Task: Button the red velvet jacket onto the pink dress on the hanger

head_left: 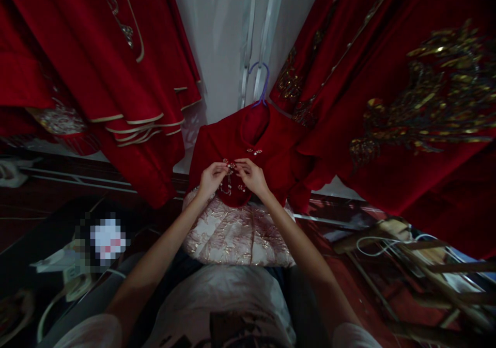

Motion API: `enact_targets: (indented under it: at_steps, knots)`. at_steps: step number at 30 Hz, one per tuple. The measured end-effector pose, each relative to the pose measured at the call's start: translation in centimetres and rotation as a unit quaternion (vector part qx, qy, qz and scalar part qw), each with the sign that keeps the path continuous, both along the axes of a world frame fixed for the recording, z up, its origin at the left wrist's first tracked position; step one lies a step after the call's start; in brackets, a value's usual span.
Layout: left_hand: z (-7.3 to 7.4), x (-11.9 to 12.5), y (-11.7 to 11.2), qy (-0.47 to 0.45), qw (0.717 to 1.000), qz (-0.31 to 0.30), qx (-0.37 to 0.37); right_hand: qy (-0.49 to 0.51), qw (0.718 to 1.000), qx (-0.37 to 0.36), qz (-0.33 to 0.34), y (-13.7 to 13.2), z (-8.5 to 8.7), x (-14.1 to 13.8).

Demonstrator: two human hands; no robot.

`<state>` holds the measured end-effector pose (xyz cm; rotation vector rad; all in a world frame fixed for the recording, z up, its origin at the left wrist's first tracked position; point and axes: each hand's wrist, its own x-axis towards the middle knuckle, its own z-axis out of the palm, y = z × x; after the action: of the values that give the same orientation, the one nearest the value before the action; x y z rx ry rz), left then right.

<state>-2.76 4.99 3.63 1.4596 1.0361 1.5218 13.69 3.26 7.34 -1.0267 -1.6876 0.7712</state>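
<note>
Your Two Hands Meet at the Red Jacket's Beaded Trim

Large red garments (325, 154) with gold decoration hang on your right, and more red garments (143, 74) with pale edging hang on your left. Between them, straight ahead of you, is the red jacket (217, 136), its collar pointing away from you. Below its near edge, just before your shirt, spreads a shiny patterned cloth (240, 237). A purple hanger (267, 82) shows its hook above the collar. Your left hand (212, 178) and right hand (251, 176) are near each other over the jacket front, each narrowed to a pinch on the beaded trim (231, 167). Smallest are the sparkling ornaments (254, 152) below the collar.
</note>
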Motion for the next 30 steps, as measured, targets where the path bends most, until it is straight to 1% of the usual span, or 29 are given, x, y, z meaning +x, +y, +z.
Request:
enact_targets:
  at_steps: [1, 3, 5, 7, 9, 11, 13, 15, 16, 20, 22, 24, 26, 27, 28, 30]
  knots:
    - [-0.3, 0.2, -0.2, -0.010, 1.000, 0.006, -0.007, 0.012, 1.000, -0.009, 0.005, -0.3, -0.3, 0.6]
    - [-1.0, 0.8, -0.8, -0.002, 1.000, 0.014, -0.023, -0.010, 1.000, -0.008, -0.021, -1.0, -0.8, 2.0]
    - [-1.9, 1.6, -1.8, 0.050, 0.998, -0.005, -0.041, -0.074, 0.996, -0.001, -0.053, -1.7, -1.2, 3.5]
    - [-2.6, 2.5, -3.0, 0.122, 0.990, -0.039, -0.054, -0.140, 0.988, -0.009, -0.066, -2.3, -1.7, 4.7]
    - [-3.2, 3.5, -4.1, 0.179, 0.980, -0.060, -0.056, -0.192, 0.978, -0.025, -0.075, -2.6, -2.1, 5.4]
    - [-3.5, 4.2, -5.0, 0.221, 0.972, -0.063, -0.053, -0.222, 0.970, -0.033, -0.094, -2.6, -2.5, 5.6]
    - [-3.5, 4.7, -5.5, 0.270, 0.961, -0.054, -0.035, -0.225, 0.968, -0.039, -0.099, -2.4, -3.1, 5.4]
    - [-3.2, 4.9, -5.6, 0.337, 0.941, -0.033, 0.005, -0.210, 0.973, -0.046, -0.087, -2.2, -3.6, 5.1]
    - [-3.0, 4.8, -5.6, 0.375, 0.926, -0.023, 0.028, -0.202, 0.975, -0.049, -0.083, -2.1, -3.8, 4.9]
    - [-2.3, 4.3, -5.0, 0.515, 0.853, -0.003, 0.091, -0.178, 0.977, -0.076, -0.091, -1.8, -4.2, 4.9]
    - [-2.1, 4.1, -4.7, 0.553, 0.825, -0.002, 0.120, -0.166, 0.978, -0.092, -0.087, -1.7, -4.1, 5.1]
    - [-2.0, 4.0, -4.4, 0.565, 0.811, -0.002, 0.150, -0.153, 0.980, -0.104, -0.076, -1.7, -3.8, 5.6]
    - [-2.0, 3.9, -4.3, 0.564, 0.808, -0.005, 0.172, -0.142, 0.982, -0.111, -0.065, -1.7, -3.3, 6.0]
    - [-2.1, 3.9, -4.3, 0.557, 0.812, -0.007, 0.177, -0.137, 0.982, -0.112, -0.065, -1.7, -3.1, 6.3]
    - [-2.1, 4.0, -4.3, 0.544, 0.820, -0.009, 0.178, -0.134, 0.982, -0.113, -0.066, -1.7, -2.8, 6.5]
    - [-2.2, 4.0, -4.4, 0.494, 0.854, -0.009, 0.164, -0.127, 0.983, -0.117, -0.060, -1.9, -2.4, 7.0]
